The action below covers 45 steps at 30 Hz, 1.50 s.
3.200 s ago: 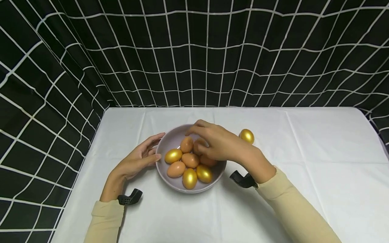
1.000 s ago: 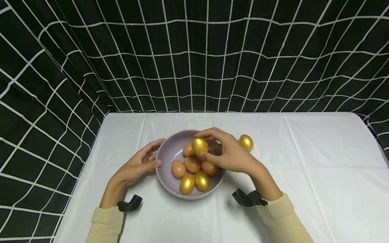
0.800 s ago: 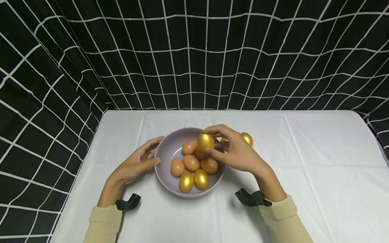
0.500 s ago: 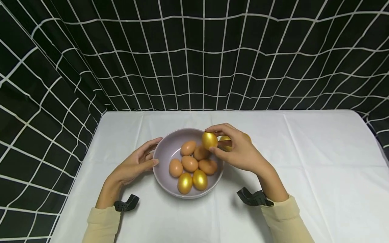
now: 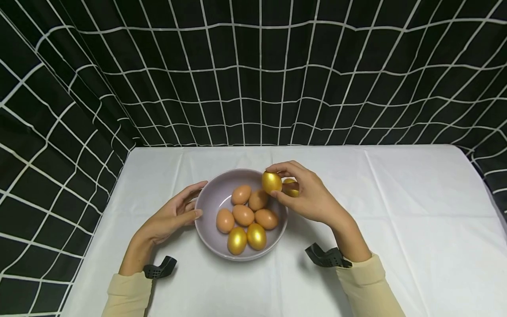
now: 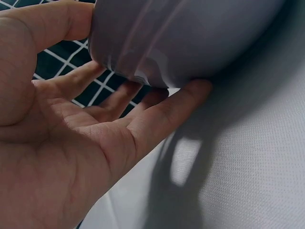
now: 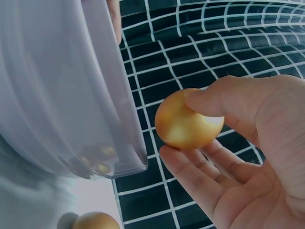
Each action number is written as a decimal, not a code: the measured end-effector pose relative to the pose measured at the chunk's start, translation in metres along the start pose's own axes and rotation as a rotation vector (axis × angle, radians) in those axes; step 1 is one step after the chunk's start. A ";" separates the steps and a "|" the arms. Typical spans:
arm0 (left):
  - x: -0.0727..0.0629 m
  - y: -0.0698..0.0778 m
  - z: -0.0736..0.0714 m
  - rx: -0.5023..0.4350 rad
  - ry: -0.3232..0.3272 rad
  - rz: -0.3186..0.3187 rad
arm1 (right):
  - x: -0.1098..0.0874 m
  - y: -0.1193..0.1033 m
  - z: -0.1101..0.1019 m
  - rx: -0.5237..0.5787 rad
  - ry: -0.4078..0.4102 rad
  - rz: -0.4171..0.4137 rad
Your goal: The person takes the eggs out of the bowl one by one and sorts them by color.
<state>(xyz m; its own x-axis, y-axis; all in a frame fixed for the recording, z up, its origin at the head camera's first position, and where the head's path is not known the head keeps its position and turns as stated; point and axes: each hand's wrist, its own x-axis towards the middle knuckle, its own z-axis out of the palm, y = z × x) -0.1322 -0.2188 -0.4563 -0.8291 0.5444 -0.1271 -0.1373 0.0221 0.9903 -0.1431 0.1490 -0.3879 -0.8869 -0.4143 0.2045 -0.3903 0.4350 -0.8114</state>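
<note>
A mauve bowl holds several brown eggs and two golden eggs. At its left side, my left hand touches the outer wall with spread, nearly straight fingers, the thumb at the rim. In the left wrist view these fingers rest along the bowl's side. Above the bowl's right rim, my right hand pinches a golden egg between thumb and fingertips. The right wrist view shows this golden egg held apart from the bowl wall.
Another golden egg, partly hidden behind my right fingers, lies on the white-covered table just right of the bowl. A black curtain with a white grid stands behind the table and on its left.
My right hand took a golden egg from the bowl's left part, lifted it and carried it to the right rim. Lately it hardly moves. The left hand stays at the bowl.
</note>
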 end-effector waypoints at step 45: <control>-0.004 0.003 0.002 0.035 0.006 -0.015 | -0.001 0.020 -0.031 0.131 0.125 0.063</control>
<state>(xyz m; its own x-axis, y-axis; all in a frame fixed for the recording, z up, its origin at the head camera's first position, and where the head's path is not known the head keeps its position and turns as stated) -0.1279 -0.2192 -0.4530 -0.8305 0.5384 -0.1425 -0.1309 0.0600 0.9896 -0.1574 0.1829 -0.3871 -0.9354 -0.2834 0.2113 -0.3051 0.3453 -0.8875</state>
